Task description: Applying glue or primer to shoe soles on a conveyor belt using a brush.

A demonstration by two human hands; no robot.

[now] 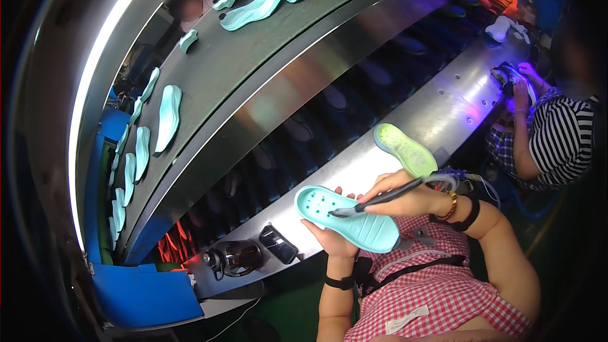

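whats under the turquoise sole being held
The person's left hand supports the turquoise sole from below, with fingertips showing past its far edge. The sole's underside and the covered part of the hand cannot be seen.

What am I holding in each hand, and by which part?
Your left hand holds a turquoise sole from underneath, near its middle, fingertips showing past the far edge. Your right hand holds a dark brush by its handle.

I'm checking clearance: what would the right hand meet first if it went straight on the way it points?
Most likely the turquoise sole held in the left hand; the brush-like tool in the right hand points at it, tip seemingly touching. Exact depth is unclear.
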